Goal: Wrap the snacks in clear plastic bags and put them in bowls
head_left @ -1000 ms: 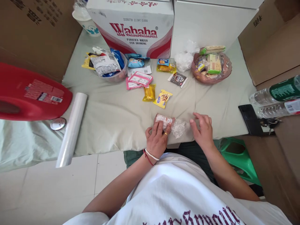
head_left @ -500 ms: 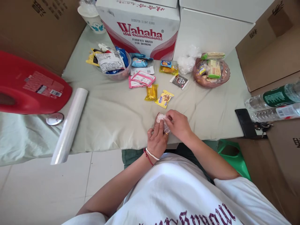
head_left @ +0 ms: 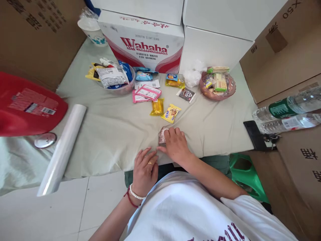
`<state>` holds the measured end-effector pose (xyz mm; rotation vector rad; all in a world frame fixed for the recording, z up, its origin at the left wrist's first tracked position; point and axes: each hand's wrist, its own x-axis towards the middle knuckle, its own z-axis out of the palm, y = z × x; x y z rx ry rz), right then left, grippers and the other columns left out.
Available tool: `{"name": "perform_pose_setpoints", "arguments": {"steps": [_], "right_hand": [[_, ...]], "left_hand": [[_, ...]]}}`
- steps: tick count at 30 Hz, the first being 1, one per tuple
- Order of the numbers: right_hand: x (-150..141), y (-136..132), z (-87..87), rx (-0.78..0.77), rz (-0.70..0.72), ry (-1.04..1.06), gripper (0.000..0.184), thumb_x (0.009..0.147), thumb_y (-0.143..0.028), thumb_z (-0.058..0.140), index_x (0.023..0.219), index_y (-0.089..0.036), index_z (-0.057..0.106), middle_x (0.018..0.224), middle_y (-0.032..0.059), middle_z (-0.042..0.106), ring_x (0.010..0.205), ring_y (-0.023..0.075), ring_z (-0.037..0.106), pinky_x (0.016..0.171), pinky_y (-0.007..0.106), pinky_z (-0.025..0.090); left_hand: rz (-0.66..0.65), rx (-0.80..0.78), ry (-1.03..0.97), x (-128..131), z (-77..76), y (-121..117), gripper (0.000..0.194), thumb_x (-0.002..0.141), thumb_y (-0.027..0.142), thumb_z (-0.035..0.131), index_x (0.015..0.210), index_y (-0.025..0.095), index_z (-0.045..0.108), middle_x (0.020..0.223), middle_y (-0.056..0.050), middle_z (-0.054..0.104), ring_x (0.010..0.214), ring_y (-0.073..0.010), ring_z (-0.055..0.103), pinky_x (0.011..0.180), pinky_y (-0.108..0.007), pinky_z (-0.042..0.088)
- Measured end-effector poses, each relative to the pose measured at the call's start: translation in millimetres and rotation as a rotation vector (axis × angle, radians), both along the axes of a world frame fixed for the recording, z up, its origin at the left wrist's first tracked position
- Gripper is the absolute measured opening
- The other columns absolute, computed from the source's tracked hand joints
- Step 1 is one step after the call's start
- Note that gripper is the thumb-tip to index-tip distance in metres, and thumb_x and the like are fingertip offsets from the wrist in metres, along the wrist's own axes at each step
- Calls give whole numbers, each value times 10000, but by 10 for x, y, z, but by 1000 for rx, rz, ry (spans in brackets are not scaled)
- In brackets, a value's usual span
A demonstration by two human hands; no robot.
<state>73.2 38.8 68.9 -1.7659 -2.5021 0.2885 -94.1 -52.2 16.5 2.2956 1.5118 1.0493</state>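
Note:
A small reddish-brown item in clear crinkled plastic (head_left: 162,135) lies close to the table's front edge, partly covered by my right hand. Over its right side my right hand (head_left: 177,144) is closed, fingers curled on top and thumb at the near side. My left hand (head_left: 146,167) rests at the table edge, empty, its fingers loosely spread, just left of the wrapped item and apart from it. Beyond the hands lie a yellow cookie packet (head_left: 171,113) and an amber-yellow packet (head_left: 157,107). What exactly the plastic holds cannot be made out.
Pink packets (head_left: 147,92), a dark packet (head_left: 186,95), a clear bowl of snacks (head_left: 129,87) and a brownish bowl (head_left: 218,95) stand farther back before a Wahaha carton (head_left: 145,43). On the left are a plastic roll (head_left: 64,147) and red jug (head_left: 30,107); bottles (head_left: 288,108) lie right.
My left hand has let go of the wrapped item and drawn back left to the table edge. My right hand has moved from pinching the plastic to lying over the item. The view has shifted slightly.

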Motion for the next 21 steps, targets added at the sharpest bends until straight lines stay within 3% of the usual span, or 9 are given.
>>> {"name": "perform_pose_setpoints", "arguments": {"steps": [4,7,9,12,15,18,21], "right_hand": [[46,45,37,-29,-58,26,343,921,-377,723,1174,-162,633,1141,157,633,1060,335,539,867,462,491],[259,58,119,-71,-111,289,231,961,-295,625,1152,-175,674,1130,139,665,1064,304,581,910,439,496],[449,54,168,-185,-173,623,245,999,-344,550,1119,-194,701,1082,102,700,1013,262,631,895,400,516],[680,36,193,-518,-221,1127,377,997,-531,531,1086,-221,726,1005,49,743,935,228,680,804,351,554],[753,-18,142,-691,-231,1386,432,897,-619,674,1085,-235,735,1030,33,758,970,226,694,857,353,568],[707,-126,34,-643,-325,1504,457,870,-615,721,1159,-263,696,1099,31,751,996,217,695,902,359,571],[699,-223,-75,-551,-368,1536,475,878,-597,721,1223,-279,653,1150,37,737,1049,225,685,941,369,567]], "left_hand": [[68,5,-111,9,113,117,235,906,76,580,1056,217,694,1139,-93,752,1305,-299,596,1086,-558,505],[120,-117,-319,92,241,184,217,956,173,589,1135,231,698,1183,-91,726,1271,-261,612,1092,-506,508],[160,-285,-545,181,309,236,254,975,283,609,1214,234,679,1262,-108,689,1256,-247,621,1065,-464,530],[149,-603,-968,369,369,361,468,930,444,689,1346,245,613,1409,-126,622,1299,-255,606,982,-392,572],[55,-883,-1242,583,381,533,546,827,520,788,1263,211,673,1301,-119,703,1135,-250,688,890,-363,588],[73,-935,-1266,768,366,684,504,751,520,846,1109,181,740,1071,-79,775,926,-204,714,819,-332,581],[70,-929,-1153,877,357,751,509,765,535,822,1126,188,732,1051,-68,781,899,-200,714,804,-332,579]]}}
